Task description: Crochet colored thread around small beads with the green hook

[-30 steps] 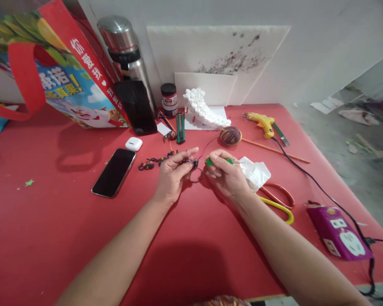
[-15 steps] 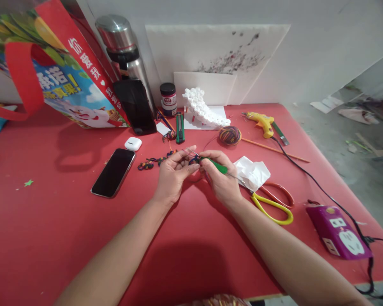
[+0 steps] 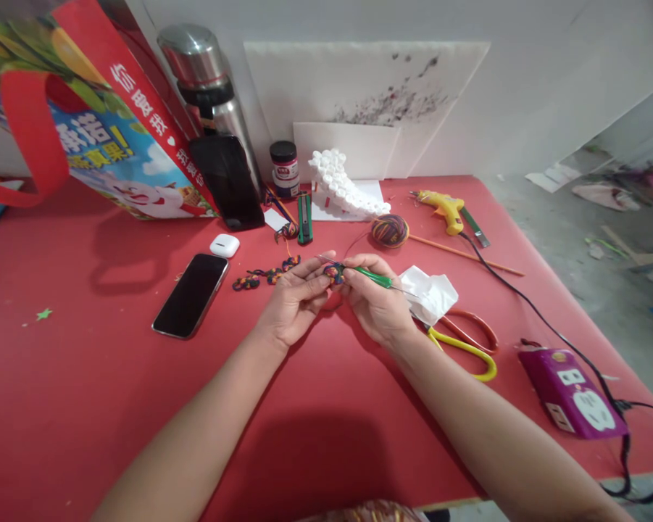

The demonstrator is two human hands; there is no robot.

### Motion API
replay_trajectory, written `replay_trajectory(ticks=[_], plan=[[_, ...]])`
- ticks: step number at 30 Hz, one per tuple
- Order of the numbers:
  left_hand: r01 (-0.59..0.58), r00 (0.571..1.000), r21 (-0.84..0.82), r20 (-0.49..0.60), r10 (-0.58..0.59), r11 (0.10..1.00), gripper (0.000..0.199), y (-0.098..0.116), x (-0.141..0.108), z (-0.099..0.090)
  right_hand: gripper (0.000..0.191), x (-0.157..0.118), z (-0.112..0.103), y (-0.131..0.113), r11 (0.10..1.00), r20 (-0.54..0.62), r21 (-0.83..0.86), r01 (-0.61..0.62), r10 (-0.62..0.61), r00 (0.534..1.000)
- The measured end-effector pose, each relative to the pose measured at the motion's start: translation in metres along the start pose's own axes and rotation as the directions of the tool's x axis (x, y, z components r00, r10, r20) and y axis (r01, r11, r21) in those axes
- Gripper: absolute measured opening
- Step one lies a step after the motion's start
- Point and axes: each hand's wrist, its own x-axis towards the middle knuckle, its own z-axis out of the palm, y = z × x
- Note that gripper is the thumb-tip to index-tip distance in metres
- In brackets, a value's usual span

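My left hand [image 3: 290,304] pinches a small multicoloured crocheted piece [image 3: 334,273] between thumb and fingers. Wrapped round a green-handled crochet hook [image 3: 374,277], my right hand [image 3: 377,301] also touches the piece's right side. The hook's thin metal shaft shows above my left fingertips. A strand of yarn runs up from the hands to a multicoloured yarn ball [image 3: 390,230]. Left of my left hand, a string of crocheted loops [image 3: 258,278] lies on the red table [image 3: 315,428].
Around the hands are a flat phone [image 3: 191,296], white earphone case [image 3: 225,246], crumpled tissue [image 3: 428,293], scissors [image 3: 470,346], green cutter [image 3: 304,217] and glue gun [image 3: 443,210]. A purple power box [image 3: 573,393] sits right; a flask [image 3: 206,87] and gift bag [image 3: 135,145] stand behind left.
The crocheted piece has turned and shows more between my fingertips. My right fingers have shifted on the green handle, which now lies flatter. The whole view has moved slightly.
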Motion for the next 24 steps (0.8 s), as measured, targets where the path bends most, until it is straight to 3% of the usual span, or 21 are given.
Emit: replay_trajectory(ticks=[3,7,15,20,24], plan=[[0.036,0.999,-0.011,0.017,-0.036,0.999,0.04,0.0,0.0,-0.001,0.022,0.001,0.0,-0.001,1.0,0.016,0.01,-0.022,0.022,1.0],[0.037,0.999,-0.028,-0.012,-0.038,0.999,0.041,0.0,0.0,-0.002,0.02,0.004,-0.003,-0.002,0.998,-0.008,-0.036,0.048,-0.048,0.999],[-0.037,0.998,-0.002,-0.044,0.037,0.999,0.046,-0.003,0.0,0.0,0.018,0.004,-0.005,-0.003,0.988,-0.023,-0.129,0.087,-0.091,0.996],[-0.062,0.997,0.091,-0.033,0.066,0.994,0.047,-0.002,-0.001,-0.002,0.013,0.004,-0.009,-0.002,0.984,0.028,-0.162,0.075,-0.071,0.997],[-0.125,0.992,0.172,-0.01,0.129,0.977,0.052,0.0,-0.004,0.0,0.01,0.005,-0.014,-0.007,0.949,0.104,-0.263,0.172,-0.15,0.983]])
